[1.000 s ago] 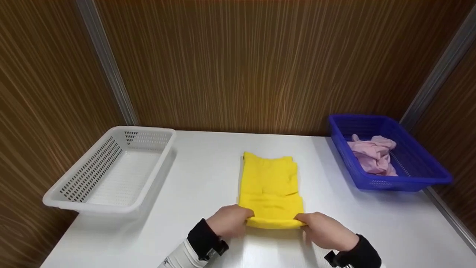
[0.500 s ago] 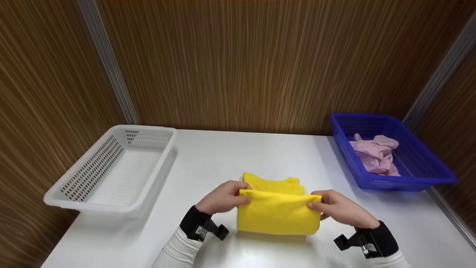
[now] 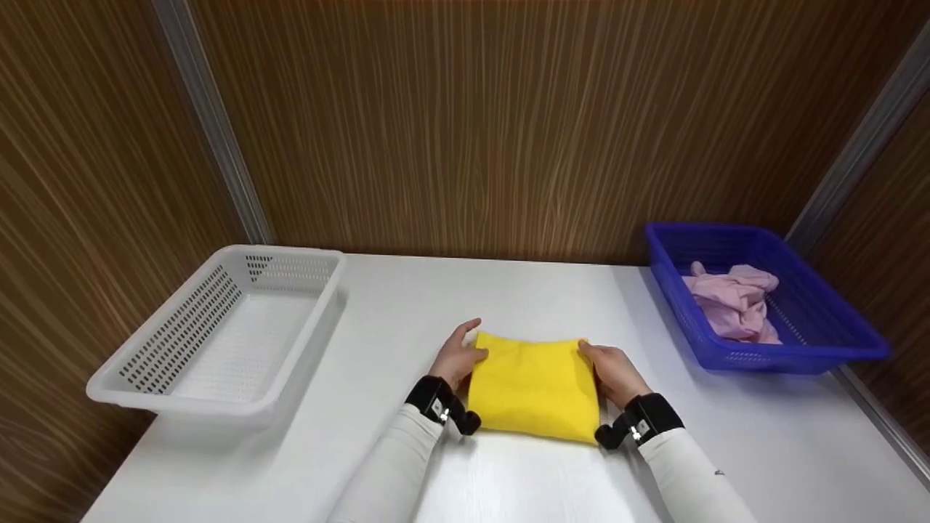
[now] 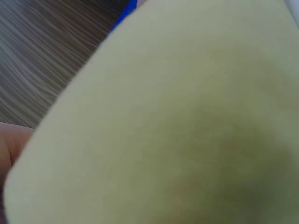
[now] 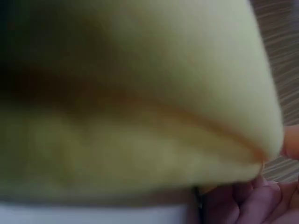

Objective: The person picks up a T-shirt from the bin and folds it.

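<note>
A yellow garment [image 3: 534,385], folded into a compact square, lies over the white table between both hands. My left hand [image 3: 455,361] is at its far left corner, thumb touching the fabric and index finger stretched out past the edge. At the far right corner, my right hand [image 3: 614,370] pinches the cloth with the thumb on top and the other fingers below the edge. In the right wrist view, the thumb [image 5: 290,141] and curled fingers sit around that corner, and layers of the folded cloth [image 5: 140,154] show. Blurred yellow fabric [image 4: 154,121] fills most of the left wrist view.
To the left stands a white perforated basket [image 3: 305,330] with nothing in it. A blue basket [image 3: 806,352] at the right holds a crumpled pink garment [image 3: 734,301]. Wood-patterned panels [image 3: 465,131] enclose the white table [image 3: 407,305] at the back and sides.
The near edge of the yellow garment was lifted by both hands and folded away over the rest, leaving a shorter square. The left index finger has straightened off the cloth.
</note>
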`<move>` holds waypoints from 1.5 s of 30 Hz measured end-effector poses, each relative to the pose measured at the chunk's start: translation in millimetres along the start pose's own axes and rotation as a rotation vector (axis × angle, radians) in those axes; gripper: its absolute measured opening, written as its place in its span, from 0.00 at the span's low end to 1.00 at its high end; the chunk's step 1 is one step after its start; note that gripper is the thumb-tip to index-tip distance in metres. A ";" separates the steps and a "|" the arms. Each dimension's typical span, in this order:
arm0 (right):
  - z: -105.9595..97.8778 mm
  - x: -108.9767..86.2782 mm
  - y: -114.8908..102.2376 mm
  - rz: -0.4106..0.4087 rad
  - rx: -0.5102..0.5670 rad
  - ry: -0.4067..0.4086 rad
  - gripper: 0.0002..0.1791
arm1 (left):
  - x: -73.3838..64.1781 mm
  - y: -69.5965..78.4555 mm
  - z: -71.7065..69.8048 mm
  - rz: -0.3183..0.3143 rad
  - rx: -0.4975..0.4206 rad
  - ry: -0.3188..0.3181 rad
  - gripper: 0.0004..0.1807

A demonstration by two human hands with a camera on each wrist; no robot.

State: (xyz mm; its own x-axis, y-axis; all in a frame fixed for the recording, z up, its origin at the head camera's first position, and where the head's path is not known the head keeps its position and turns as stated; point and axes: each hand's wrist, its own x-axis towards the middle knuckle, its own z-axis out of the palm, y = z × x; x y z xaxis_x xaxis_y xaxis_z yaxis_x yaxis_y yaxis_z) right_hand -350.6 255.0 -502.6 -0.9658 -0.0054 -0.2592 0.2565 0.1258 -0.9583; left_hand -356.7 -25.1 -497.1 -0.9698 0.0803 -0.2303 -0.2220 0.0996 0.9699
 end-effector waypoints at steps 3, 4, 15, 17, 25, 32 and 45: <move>0.2 0.5 0.8 -0.008 0.020 -0.018 0.15 | -0.2 -2.9 -0.5 0.033 -0.013 0.005 0.31; 0.1 0.1 0.9 -0.016 0.014 -0.028 0.15 | -0.5 -3.4 -0.4 0.040 -0.012 0.008 0.28; 0.6 -4.1 -4.1 0.043 -0.018 -0.025 0.20 | -6.1 -4.0 -3.4 0.041 -0.009 0.029 0.22; -2.8 -9.3 -6.5 0.065 0.024 -0.053 0.25 | -10.2 -1.8 -9.5 0.033 -0.027 -0.007 0.21; -11.3 -51.9 -6.7 0.002 -0.228 -0.030 0.21 | -42.8 0.0 -37.2 -0.048 -0.086 -0.192 0.15; -6.1 -61.3 2.9 -0.190 -0.485 0.008 0.07 | -57.1 -7.7 -35.3 0.066 0.111 -0.213 0.13; -3.2 -55.8 -0.2 -0.233 -0.544 0.101 0.08 | -44.3 -3.8 -7.6 0.374 0.615 0.108 0.08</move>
State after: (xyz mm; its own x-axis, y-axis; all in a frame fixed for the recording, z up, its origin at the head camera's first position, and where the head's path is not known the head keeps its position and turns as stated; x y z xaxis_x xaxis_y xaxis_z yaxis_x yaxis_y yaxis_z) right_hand -296.9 258.5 -487.5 -0.9999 -0.0030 -0.0119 0.0075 0.6222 -0.7828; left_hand -313.7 -36.6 -490.0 -0.9814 0.1229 0.1475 0.1920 0.6265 0.7554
